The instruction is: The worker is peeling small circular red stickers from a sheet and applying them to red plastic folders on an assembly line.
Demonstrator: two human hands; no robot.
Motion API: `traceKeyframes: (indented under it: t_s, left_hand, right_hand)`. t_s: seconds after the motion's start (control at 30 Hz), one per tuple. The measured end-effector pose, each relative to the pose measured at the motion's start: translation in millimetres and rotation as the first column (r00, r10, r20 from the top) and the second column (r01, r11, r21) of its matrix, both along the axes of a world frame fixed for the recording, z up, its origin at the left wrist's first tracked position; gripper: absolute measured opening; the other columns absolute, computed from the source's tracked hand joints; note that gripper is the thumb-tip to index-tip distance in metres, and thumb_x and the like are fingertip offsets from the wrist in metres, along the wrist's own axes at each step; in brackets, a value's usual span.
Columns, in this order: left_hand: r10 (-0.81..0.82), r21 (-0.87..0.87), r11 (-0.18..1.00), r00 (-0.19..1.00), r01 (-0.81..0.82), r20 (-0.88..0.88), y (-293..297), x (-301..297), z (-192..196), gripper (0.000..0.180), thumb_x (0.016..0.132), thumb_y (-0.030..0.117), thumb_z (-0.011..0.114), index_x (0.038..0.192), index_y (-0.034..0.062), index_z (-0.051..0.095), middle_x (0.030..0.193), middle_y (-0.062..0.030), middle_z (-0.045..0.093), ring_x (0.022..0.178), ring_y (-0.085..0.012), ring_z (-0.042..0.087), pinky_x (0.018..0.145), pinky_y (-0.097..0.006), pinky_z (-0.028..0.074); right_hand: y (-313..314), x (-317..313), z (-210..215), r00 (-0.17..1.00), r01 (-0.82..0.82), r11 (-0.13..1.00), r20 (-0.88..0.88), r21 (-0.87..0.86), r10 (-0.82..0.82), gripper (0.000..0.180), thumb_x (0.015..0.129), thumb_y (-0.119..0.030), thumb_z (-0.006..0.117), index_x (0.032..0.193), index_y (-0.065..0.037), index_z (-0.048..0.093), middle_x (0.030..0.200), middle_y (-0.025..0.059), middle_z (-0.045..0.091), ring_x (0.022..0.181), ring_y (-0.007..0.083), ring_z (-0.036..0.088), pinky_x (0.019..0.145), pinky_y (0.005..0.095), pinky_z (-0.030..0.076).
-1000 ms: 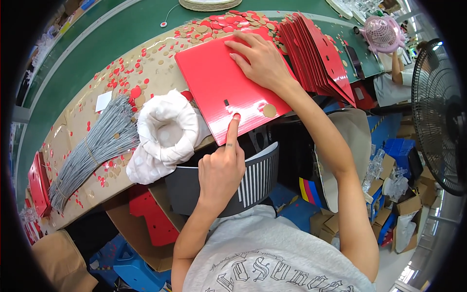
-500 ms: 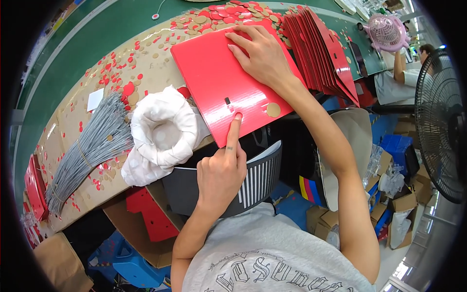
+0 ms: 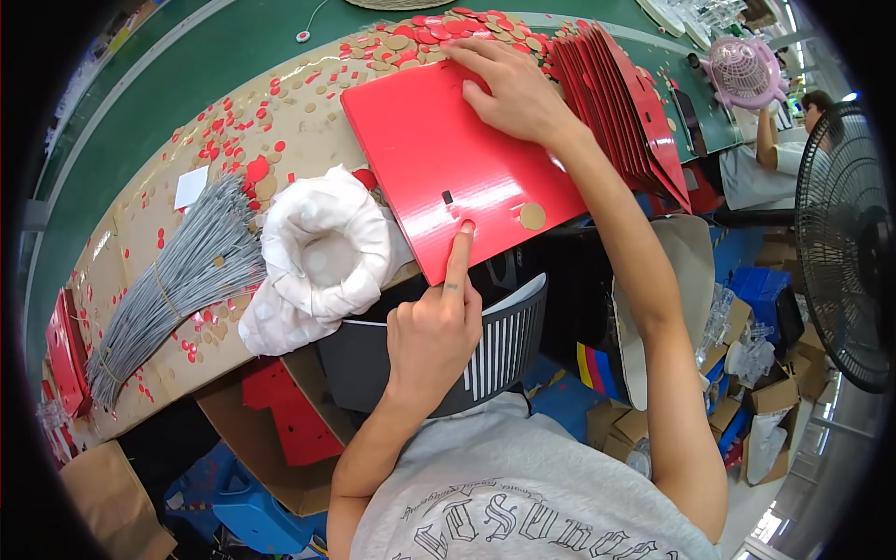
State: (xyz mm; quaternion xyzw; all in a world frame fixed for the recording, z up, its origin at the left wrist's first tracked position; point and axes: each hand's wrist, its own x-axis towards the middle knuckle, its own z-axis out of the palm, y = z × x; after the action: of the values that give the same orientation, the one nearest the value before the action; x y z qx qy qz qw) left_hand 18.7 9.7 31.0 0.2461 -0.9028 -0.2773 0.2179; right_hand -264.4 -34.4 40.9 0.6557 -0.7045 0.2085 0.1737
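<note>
A glossy red cardboard piece (image 3: 439, 149) lies at a slant over the table's near edge. My left hand (image 3: 434, 336) is at its near side, index finger stretched out. That fingertip touches the cardboard at a small round spot below a dark slot (image 3: 447, 198); the other fingers are curled in, and I see nothing in them. A tan disc (image 3: 533, 217) sits close to the cardboard's near edge, right of the fingertip. My right hand (image 3: 523, 93) rests on the far right part of the cardboard with fingers spread, the fingertips near its far edge.
Several red cardboard pieces (image 3: 621, 112) stand stacked at the right. Red and tan discs (image 3: 420, 42) are scattered behind. On the left lie a white cloth ring (image 3: 327, 233) and a bundle of grey ties (image 3: 168, 280). A black fan (image 3: 845, 247) stands far right, near another person (image 3: 793, 154).
The table and the things on it have shifted slightly right in the view. My left index finger stays on the same spot; my right hand's fingers have shifted slightly along the cardboard.
</note>
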Motion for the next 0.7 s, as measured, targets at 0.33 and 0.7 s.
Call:
traceKeyframes:
  t_s: [0.33,0.7]
  left_hand:
    - [0.024,-0.109,0.994,0.999,-0.028,-0.042,2.2,-3.2,-10.2,0.061,0.087,0.007,0.064,0.146,0.0048,0.049,0.045,-0.0076,0.048,0.036,-0.0232,0.052,0.04,-0.037,0.047]
    - [0.056,-0.076,0.995,0.998,-0.059,-0.037,7.9,-1.9,-7.0,0.061,0.086,0.002,0.064,0.145,0.0072,0.05,0.05,-0.0121,0.052,0.041,-0.03,0.056,0.046,-0.043,0.047]
  right_hand:
    - [-16.6,-10.0,19.9,0.979,-0.136,0.971,0.175,0.197,0.101,0.06,0.077,-0.012,0.065,0.136,-0.007,0.058,0.108,0.0156,0.071,0.103,0.0317,0.066,0.095,0.0394,0.053]
    - [-17.0,2.7,47.0,0.991,-0.128,0.969,-0.022,0.213,0.136,0.054,0.077,-0.006,0.068,0.13,-0.011,0.059,0.118,0.0114,0.068,0.108,0.0312,0.065,0.097,0.0419,0.052]
